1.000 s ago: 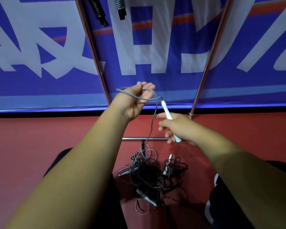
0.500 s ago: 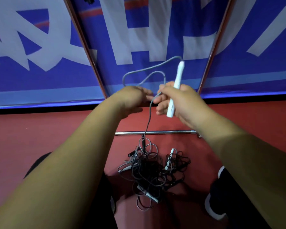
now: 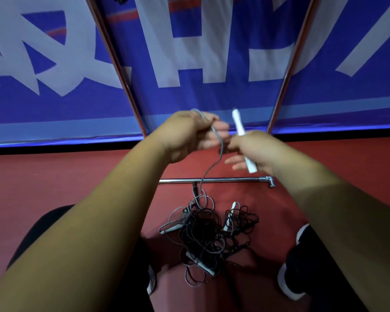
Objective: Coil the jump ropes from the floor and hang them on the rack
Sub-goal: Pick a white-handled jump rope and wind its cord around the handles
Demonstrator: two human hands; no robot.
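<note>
The left hand [image 3: 189, 135] holds up the grey cord [image 3: 221, 154]. Its grip is closed, with the fingers curled round the cord where a turn of it passes over the hand. The right hand [image 3: 254, 149] grips the white handle [image 3: 239, 124] of the same rope, close beside the left hand. The handle points up and its lower end shows below the palm, while some of the lower fingers are stretched out.

From the left hand the cord hangs down into the heap of jump ropes [image 3: 203, 233], which lies on the red floor [image 3: 54, 176] between the person's feet, just in front of the low crossbar of the rack [image 3: 234, 180].

The step in hand seems to be the winding. To do it well, each turn should be the same length, and the left grip should stay firm so that the turns do not slip. The cord should be pulled slowly, because its far end is buried in the tangle and may drag other ropes up.

No container is in view; the ropes lie loose on the floor.
</note>
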